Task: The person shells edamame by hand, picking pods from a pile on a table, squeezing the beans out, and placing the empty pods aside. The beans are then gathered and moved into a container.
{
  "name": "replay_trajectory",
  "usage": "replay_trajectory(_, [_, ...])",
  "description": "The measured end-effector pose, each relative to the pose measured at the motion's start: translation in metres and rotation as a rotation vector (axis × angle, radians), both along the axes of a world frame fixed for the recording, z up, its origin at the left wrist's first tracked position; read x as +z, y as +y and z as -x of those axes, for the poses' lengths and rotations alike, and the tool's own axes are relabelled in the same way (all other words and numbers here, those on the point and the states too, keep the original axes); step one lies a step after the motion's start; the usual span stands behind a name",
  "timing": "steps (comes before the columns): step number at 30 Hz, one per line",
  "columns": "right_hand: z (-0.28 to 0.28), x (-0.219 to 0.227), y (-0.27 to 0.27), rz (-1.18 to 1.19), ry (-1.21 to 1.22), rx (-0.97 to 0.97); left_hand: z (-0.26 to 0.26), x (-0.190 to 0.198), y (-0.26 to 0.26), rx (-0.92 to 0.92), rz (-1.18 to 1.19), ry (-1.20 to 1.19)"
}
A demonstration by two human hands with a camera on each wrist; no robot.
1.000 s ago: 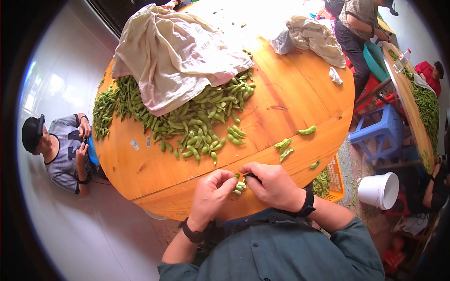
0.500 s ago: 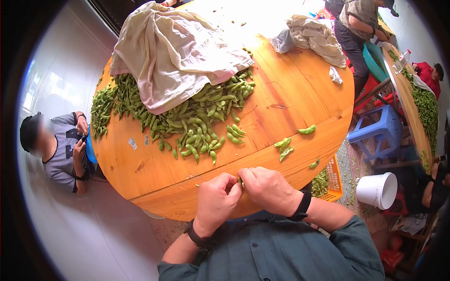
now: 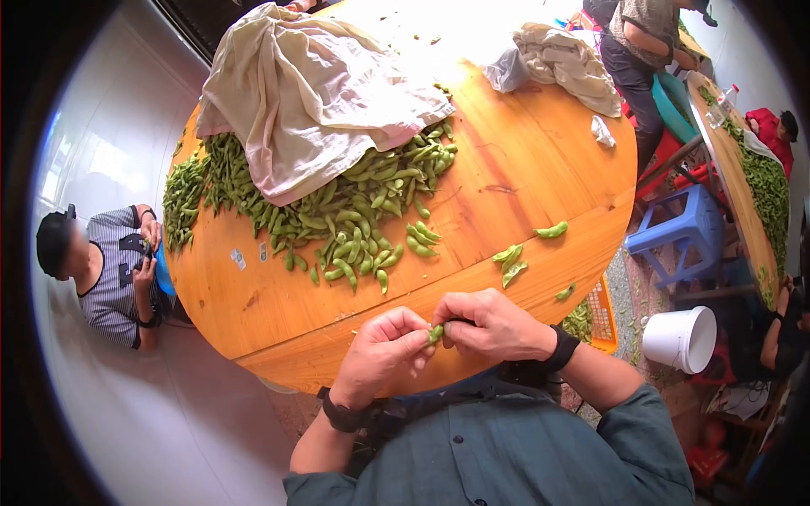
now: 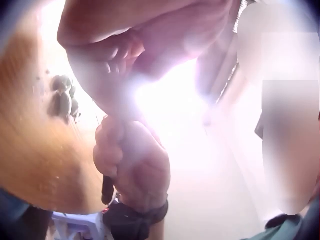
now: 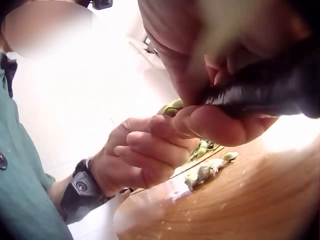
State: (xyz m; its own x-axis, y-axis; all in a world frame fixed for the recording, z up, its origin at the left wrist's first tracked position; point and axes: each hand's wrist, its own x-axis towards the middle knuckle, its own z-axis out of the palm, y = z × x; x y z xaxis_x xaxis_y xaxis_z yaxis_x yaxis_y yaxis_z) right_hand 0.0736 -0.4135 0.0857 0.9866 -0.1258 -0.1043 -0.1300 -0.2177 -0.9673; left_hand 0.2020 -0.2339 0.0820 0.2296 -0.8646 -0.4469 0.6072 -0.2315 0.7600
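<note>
A green soybean pod point(image 3: 435, 334) is pinched between thumb and finger of my left hand point(image 3: 380, 354), above the table's near edge. My right hand point(image 3: 496, 327) meets it from the other side, fingertips right at the pod. In the right wrist view, a slim black tool point(image 5: 265, 85) lies along the curled fingers of that right hand; its working tip is hidden. The tool's dark end point(image 4: 106, 190) pokes out below the hand in the left wrist view. Several pale shelled beans point(image 5: 202, 172) lie on the wood beneath the hands.
A heap of pods point(image 3: 354, 223) covers the round table's point(image 3: 548, 177) far left, partly under a beige cloth point(image 3: 312, 101). A few loose pods point(image 3: 510, 261) lie to the right. On the floor stand a white bucket point(image 3: 675, 339) and a blue stool point(image 3: 679, 232). One person point(image 3: 110, 270) sits at left.
Half a second ago the hands were pressed together and mostly hid the pod; now they are slightly apart and it shows between them. The beans, plainly visible a second ago, are mostly covered in the head view.
</note>
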Motion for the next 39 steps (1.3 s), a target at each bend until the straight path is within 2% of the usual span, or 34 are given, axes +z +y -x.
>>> replay_trajectory(1, [-0.001, 0.005, -0.001, -0.105, 0.096, 0.016, 0.002, 0.001, -0.001, 0.000, -0.001, -0.001])
replay_trajectory(4, [-0.001, -0.005, 0.000, -0.002, 0.031, -0.024, 0.012, 0.002, -0.004, 0.067, -0.058, -0.101])
replay_trajectory(6, [0.000, -0.008, 0.002, 0.044, 0.018, -0.044, 0.020, -0.001, -0.004, 0.032, -0.007, -1.007])
replay_trajectory(7, [0.000, -0.009, 0.003, 0.089, 0.004, -0.065, 0.021, 0.005, -0.006, 0.012, 0.019, -1.246])
replay_trajectory(8, [0.001, -0.010, 0.005, 0.088, 0.005, -0.065, 0.021, 0.006, -0.006, 0.011, 0.018, -1.245])
replay_trajectory(10, [0.002, -0.010, 0.008, 0.150, -0.047, -0.121, 0.023, 0.007, -0.007, -0.010, 0.053, -1.451])
replay_trajectory(13, [0.002, -0.004, 0.011, 0.150, -0.049, -0.167, 0.026, 0.008, -0.012, 0.025, 0.090, -1.581])
replay_trajectory(17, [0.002, -0.010, 0.015, 0.081, -0.092, -0.217, 0.026, 0.005, -0.011, 0.017, 0.064, -1.542])
replay_trajectory(19, [0.002, -0.008, 0.016, 0.124, -0.114, -0.225, 0.026, -0.002, -0.009, 0.036, 0.028, -1.316])
replay_trajectory(20, [0.001, -0.007, 0.016, 0.123, -0.114, -0.225, 0.025, -0.004, -0.008, 0.036, 0.028, -1.316])
replay_trajectory(22, [0.000, -0.006, 0.016, -0.193, 0.009, -0.234, 0.022, -0.005, -0.006, 0.075, -0.110, -0.527])
replay_trajectory(23, [0.000, -0.006, 0.016, -0.192, 0.009, -0.234, 0.020, -0.005, -0.005, 0.076, -0.110, -0.528])
replay_trajectory(25, [-0.001, -0.007, 0.015, -0.331, -0.003, -0.238, 0.016, -0.004, -0.005, 0.119, -0.020, -0.204])
replay_trajectory(29, [-0.003, -0.009, 0.016, -0.222, -0.058, -0.245, 0.015, -0.001, -0.006, 0.110, -0.022, -0.207])
replay_trajectory(31, [-0.003, -0.010, 0.017, -0.043, -0.118, -0.266, 0.014, -0.002, -0.006, 0.120, -0.039, -0.222])
replay_trajectory(32, [-0.002, -0.011, 0.017, -0.043, -0.118, -0.264, 0.018, -0.003, -0.007, 0.122, -0.039, -0.221])
replay_trajectory(34, [-0.002, -0.013, 0.016, 0.140, -0.166, -0.296, 0.028, -0.003, -0.011, 0.256, -0.057, -0.675])
replay_trajectory(35, [-0.002, -0.013, 0.017, 0.140, -0.166, -0.297, 0.028, -0.003, -0.012, 0.256, -0.057, -0.675])
replay_trajectory(37, [-0.002, -0.013, 0.018, 0.156, -0.158, -0.295, 0.027, -0.002, -0.015, 0.199, 0.085, -1.248])
replay_trajectory(38, [-0.002, -0.011, 0.018, 0.156, -0.157, -0.295, 0.025, -0.002, -0.015, 0.199, 0.085, -1.247])
replay_trajectory(39, [-0.001, -0.009, 0.018, 0.114, -0.123, -0.289, 0.023, -0.002, -0.015, 0.201, 0.120, -1.343])
